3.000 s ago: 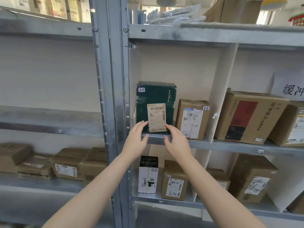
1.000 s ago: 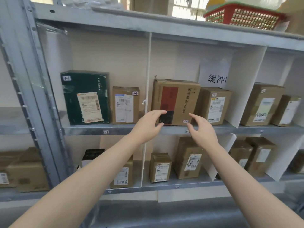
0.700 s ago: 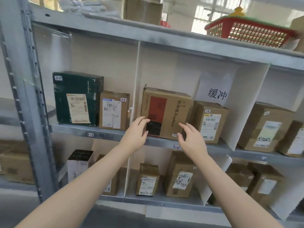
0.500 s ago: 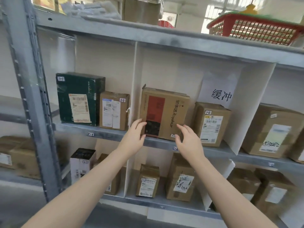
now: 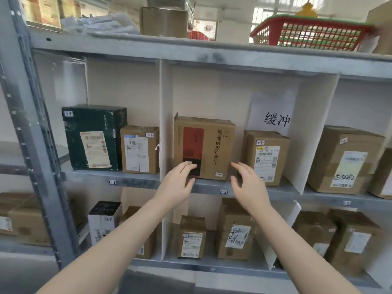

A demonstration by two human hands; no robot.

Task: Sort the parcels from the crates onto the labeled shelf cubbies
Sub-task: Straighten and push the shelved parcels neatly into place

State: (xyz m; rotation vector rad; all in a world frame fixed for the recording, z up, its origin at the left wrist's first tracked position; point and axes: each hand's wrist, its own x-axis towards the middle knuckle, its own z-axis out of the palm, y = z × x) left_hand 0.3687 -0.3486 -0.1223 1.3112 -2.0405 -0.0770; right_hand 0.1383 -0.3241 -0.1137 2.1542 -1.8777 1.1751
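A brown cardboard parcel with a red and black panel [image 5: 210, 143] stands upright in the cubby labelled 1-2 [image 5: 223, 192]. My left hand [image 5: 177, 184] is at its lower left corner, fingers relaxed over the black patch. My right hand [image 5: 247, 185] hovers at its lower right edge, fingers spread and holding nothing. A smaller brown parcel tagged 1-2 [image 5: 266, 158] stands to the right in the same cubby. In the cubby labelled 1-1 [image 5: 112, 182] stand a dark green box [image 5: 93, 136] and a brown parcel [image 5: 140, 149].
White dividers [image 5: 163, 124] separate the cubbies. More brown parcels [image 5: 343, 160] fill the cubby to the right and the shelf below [image 5: 192, 236]. A red basket [image 5: 307, 33] and a box [image 5: 164, 21] sit on the top shelf. A grey upright post [image 5: 36, 132] stands at left.
My hands left the dark green box in the 1-1 cubby and moved right to the red-panelled parcel in 1-2. They now sit at its lower corners.
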